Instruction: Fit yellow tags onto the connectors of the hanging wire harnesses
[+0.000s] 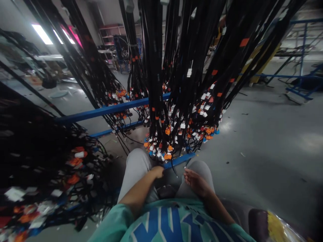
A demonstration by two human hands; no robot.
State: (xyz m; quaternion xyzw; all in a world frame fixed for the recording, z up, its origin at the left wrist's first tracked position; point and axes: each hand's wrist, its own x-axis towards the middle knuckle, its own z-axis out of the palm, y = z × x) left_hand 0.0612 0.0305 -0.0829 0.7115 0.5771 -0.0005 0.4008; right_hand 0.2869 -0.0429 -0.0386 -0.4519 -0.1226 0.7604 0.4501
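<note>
My left hand (158, 171) is closed above my left knee, beside the end of the low blue bar (179, 160); whatever its fingers hold is hidden. Over my right thigh, my right hand (194, 180) has its fingers curled in a pinch. A tiny pale tip shows at its fingertips, too small to name. Between the two hands a thin black cable (173, 167) dangles from the hanging wire harnesses (156, 117). Their lower ends carry many white, orange and blue connectors (168, 156), just in front of my knees.
A blue rail (113, 108) crosses behind the front bundles. More harnesses (32, 144) fill the left side, their connectors hanging low. Scraps lie on the grey floor (264, 144) at right. A blue wheeled frame (300, 72) stands farther back. A yellow-and-dark item (275, 227) is beside me.
</note>
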